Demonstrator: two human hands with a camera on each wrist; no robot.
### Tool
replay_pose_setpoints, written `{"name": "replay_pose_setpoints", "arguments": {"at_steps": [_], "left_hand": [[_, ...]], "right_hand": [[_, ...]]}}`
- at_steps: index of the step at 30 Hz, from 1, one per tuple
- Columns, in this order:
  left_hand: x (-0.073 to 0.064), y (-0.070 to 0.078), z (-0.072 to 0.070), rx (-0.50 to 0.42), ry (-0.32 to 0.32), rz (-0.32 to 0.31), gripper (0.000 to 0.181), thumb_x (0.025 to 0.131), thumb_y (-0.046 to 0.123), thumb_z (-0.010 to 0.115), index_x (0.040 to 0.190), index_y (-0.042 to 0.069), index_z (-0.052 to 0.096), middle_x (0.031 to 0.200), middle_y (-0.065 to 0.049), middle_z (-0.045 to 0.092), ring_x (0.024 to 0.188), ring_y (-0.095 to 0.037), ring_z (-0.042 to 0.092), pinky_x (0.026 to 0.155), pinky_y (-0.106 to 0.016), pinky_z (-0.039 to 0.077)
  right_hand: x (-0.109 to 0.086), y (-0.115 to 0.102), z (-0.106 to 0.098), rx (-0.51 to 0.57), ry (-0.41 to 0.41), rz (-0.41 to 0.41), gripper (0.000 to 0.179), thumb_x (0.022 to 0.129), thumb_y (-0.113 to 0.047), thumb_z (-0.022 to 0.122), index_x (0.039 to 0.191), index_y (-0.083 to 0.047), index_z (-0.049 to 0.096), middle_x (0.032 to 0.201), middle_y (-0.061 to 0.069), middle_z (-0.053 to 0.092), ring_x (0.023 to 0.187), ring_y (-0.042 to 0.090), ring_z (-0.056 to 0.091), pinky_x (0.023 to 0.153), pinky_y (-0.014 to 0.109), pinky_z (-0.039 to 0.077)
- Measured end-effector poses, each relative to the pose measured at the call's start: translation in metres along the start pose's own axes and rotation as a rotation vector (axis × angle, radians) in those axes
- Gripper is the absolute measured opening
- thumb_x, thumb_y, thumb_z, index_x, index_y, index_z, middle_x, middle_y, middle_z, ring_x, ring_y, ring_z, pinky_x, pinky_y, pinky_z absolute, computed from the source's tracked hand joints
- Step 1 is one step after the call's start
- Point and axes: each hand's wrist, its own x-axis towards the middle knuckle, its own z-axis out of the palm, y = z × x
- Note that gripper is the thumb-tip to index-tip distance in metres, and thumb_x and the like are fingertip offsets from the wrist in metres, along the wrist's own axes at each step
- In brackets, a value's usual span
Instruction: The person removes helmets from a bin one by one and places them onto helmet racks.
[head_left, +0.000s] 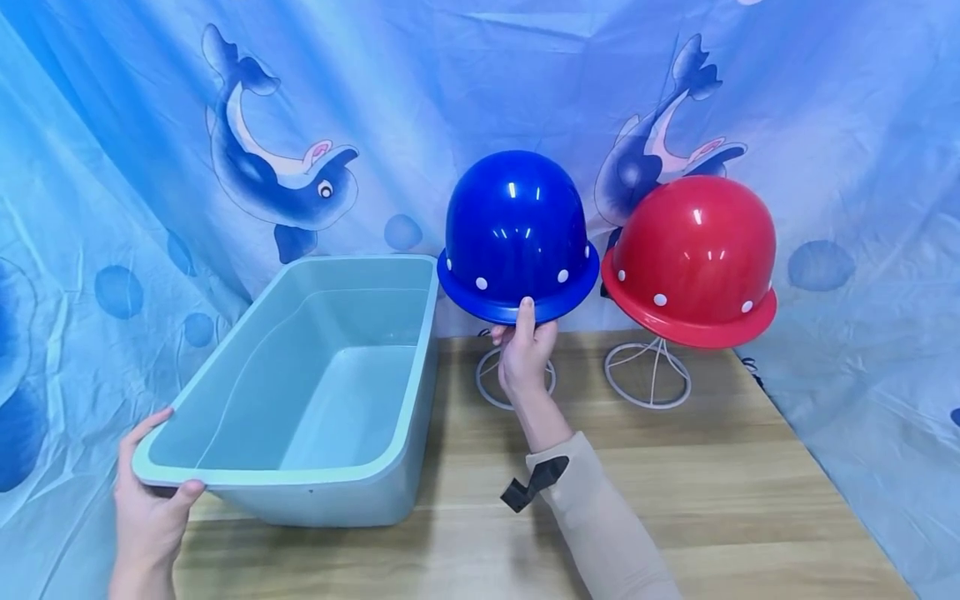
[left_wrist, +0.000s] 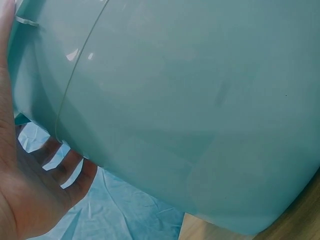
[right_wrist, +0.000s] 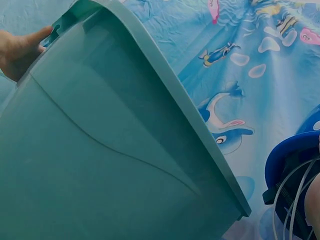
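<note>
My left hand (head_left: 146, 521) grips the near left corner of a large light-blue plastic tub (head_left: 262, 477), its thumb at the front rim. In the left wrist view, the fingers (left_wrist: 82, 182) curl at the edge of the tub's wall. My right hand (head_left: 525, 358) holds the front brim of a glossy blue hard hat (head_left: 517, 217), thumb on top and the other fingers underneath. Below that hat shows the ring of a white wire stand (head_left: 497, 403). The right wrist view catches the hat's dark inner harness (right_wrist: 285, 200) and the stand's wires.
A red hard hat (head_left: 697, 250) sits tilted on another wire stand (head_left: 648, 407) to the right. Tub and stands are on a wooden table (head_left: 480, 542). Behind hangs a blue curtain (head_left: 480, 75) printed with dolphins. A black strap mount (head_left: 532, 483) is on my right sleeve.
</note>
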Motion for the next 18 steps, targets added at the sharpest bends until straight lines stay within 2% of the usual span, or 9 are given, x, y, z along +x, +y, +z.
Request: {"name": "replay_pose_setpoints", "arguments": {"at_steps": [3,5,18], "left_hand": [[0.004,-0.005,0.0,-0.063,-0.018,0.05,0.103,0.059,-0.005,0.1,0.148,-0.015,0.049,0.126,-0.021,0.067,0.109,-0.024,0.064,0.085,-0.018,0.06],[0.004,-0.007,0.0,-0.079,-0.022,0.061,0.103,0.058,-0.006,0.1,0.147,-0.016,0.049,0.127,-0.021,0.067,0.109,-0.025,0.064,0.085,-0.019,0.06],[0.002,-0.005,-0.001,-0.067,-0.017,0.047,0.103,0.059,-0.006,0.1,0.148,-0.014,0.049,0.127,-0.02,0.067,0.11,-0.023,0.065,0.087,-0.018,0.06]], "right_hand": [[0.001,0.002,0.001,-0.012,0.0,-0.014,0.017,0.112,-0.009,0.04,0.099,-0.011,0.051,0.054,-0.006,0.059,0.045,0.003,0.056,0.046,0.016,0.047],[0.0,0.003,0.0,-0.011,0.007,-0.017,0.018,0.112,-0.009,0.04,0.099,-0.01,0.051,0.053,-0.006,0.059,0.044,0.003,0.056,0.046,0.017,0.047],[-0.009,0.009,-0.007,-0.041,0.022,-0.007,0.018,0.112,-0.01,0.041,0.097,-0.01,0.052,0.053,-0.006,0.059,0.044,0.004,0.056,0.046,0.017,0.047]]}}
